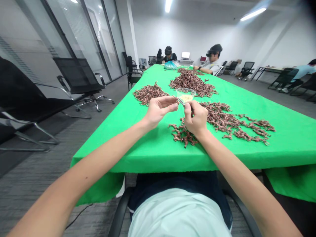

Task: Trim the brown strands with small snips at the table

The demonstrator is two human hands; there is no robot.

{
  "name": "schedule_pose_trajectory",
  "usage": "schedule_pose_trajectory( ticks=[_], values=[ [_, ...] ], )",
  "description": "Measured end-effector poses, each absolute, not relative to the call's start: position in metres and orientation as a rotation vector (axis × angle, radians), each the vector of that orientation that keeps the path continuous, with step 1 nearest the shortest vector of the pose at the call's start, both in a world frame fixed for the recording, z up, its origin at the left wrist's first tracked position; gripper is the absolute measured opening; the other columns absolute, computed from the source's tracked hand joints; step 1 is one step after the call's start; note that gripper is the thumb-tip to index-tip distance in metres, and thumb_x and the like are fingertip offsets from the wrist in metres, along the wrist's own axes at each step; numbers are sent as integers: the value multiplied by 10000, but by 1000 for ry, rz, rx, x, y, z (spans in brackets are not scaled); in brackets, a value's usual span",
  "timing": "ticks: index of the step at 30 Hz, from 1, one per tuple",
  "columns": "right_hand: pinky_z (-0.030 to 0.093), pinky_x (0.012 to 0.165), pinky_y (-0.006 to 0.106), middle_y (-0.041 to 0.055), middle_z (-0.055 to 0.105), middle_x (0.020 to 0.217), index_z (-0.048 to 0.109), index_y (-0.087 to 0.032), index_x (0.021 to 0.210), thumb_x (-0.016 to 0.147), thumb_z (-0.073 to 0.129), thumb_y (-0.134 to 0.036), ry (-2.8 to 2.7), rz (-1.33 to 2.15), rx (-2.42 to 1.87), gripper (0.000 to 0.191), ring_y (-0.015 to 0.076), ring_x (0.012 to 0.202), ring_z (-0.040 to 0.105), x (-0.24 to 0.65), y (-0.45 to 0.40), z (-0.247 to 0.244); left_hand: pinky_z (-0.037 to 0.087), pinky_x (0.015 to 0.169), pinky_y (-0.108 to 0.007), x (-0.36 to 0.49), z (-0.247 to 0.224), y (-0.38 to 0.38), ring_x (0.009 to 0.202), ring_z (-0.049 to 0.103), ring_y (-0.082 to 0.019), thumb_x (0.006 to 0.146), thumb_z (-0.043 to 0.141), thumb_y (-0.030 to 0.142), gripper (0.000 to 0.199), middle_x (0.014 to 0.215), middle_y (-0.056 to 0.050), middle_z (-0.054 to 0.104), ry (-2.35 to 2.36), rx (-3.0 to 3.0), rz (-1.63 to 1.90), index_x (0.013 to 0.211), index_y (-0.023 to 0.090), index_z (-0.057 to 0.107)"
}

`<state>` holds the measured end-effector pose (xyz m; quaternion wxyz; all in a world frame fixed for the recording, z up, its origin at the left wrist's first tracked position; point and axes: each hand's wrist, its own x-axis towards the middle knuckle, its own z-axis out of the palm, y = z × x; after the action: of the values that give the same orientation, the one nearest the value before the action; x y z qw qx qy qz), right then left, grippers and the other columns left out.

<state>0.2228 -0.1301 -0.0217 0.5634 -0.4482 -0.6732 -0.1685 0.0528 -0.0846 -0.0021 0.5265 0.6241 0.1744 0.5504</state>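
My left hand [161,108] pinches a small brown piece [174,97] between thumb and fingertips; most of it is hidden. My right hand [197,118] is closed round a thin, metallic-looking tool [182,102], whose tip meets the left fingertips. The tool's exact kind is too small to make out. Just beyond both hands stands a clear plastic bowl [187,92] with pale yellow bits [185,98] inside. Below the right hand lies a small heap of knobbly brown pieces [183,135], and a wider spread of the same pieces [222,117] extends to its right.
Farther up the green-covered table [138,144] are a left pile [150,93] and a large middle pile [191,82] of brown pieces. A blue plastic bag [170,65] sits at the far end. Two people [211,64] sit there. Office chairs [80,77] stand at left.
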Motion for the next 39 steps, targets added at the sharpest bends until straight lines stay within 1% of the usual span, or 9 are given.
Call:
schedule_pose_trajectory(
  ticks=[5,11,18,20,23,29,34,37,39],
  values=[
    [365,618,302,-1,572,657,583,-211,827,1035,415,-384,-1570,-356,-1042,319,140,573,498,224,-128,-22,601,892,-384,53,-2,-84,977,728,-221,659,927,412,369,1034,-60,782,373,1492,1297,931,205,788],
    [360,611,301,-7,559,642,571,-216,800,1032,413,-401,-1603,-344,-1045,336,137,569,489,222,-130,-20,549,993,-401,53,0,-84,1062,706,-222,712,898,405,352,1087,-66,771,353,1438,1249,980,210,782],
    [345,620,303,-12,528,631,573,-211,795,1021,434,-390,-1590,-344,-1080,319,136,563,462,221,-130,-21,516,995,-412,52,3,-84,1064,680,-214,867,763,280,150,1045,-75,743,282,1313,1078,961,170,720],
    [343,624,303,-10,522,626,571,-211,791,1019,431,-397,-1586,-326,-1101,326,140,572,467,221,-129,-21,520,970,-395,51,4,-85,1052,672,-207,921,683,239,88,1010,-78,729,279,1291,1032,939,155,702],
    [342,630,306,0,543,635,570,-210,784,1015,433,-406,-1591,-290,-1140,332,146,585,485,221,-129,-21,536,915,-376,51,4,-85,1007,670,-200,966,566,170,130,948,-75,702,329,1218,989,904,138,676],
    [319,627,315,19,583,646,576,-214,760,1005,442,-436,-1586,-266,-1261,358,151,584,468,221,-127,-23,478,622,-250,48,1,-77,662,600,-134,953,442,113,256,715,-66,628,731,915,900,768,126,618],
    [301,615,316,30,590,654,564,-214,730,999,456,-451,-1590,-240,-1319,374,155,596,466,222,-124,-25,417,524,-268,45,0,-72,585,533,-149,947,506,339,333,678,-88,603,796,911,825,712,134,620],
    [292,608,315,34,593,656,562,-212,727,997,461,-451,-1598,-232,-1327,375,157,602,472,223,-123,-25,407,548,-264,47,-2,-74,576,522,-120,840,638,205,173,690,-58,602,775,1057,888,684,133,615],
    [287,606,315,34,590,654,560,-212,724,997,459,-450,-1597,-234,-1328,377,157,601,468,223,-122,-25,447,617,-270,49,-4,-74,619,562,-118,801,696,149,151,701,-43,607,764,1163,939,673,131,617]
  ],
)
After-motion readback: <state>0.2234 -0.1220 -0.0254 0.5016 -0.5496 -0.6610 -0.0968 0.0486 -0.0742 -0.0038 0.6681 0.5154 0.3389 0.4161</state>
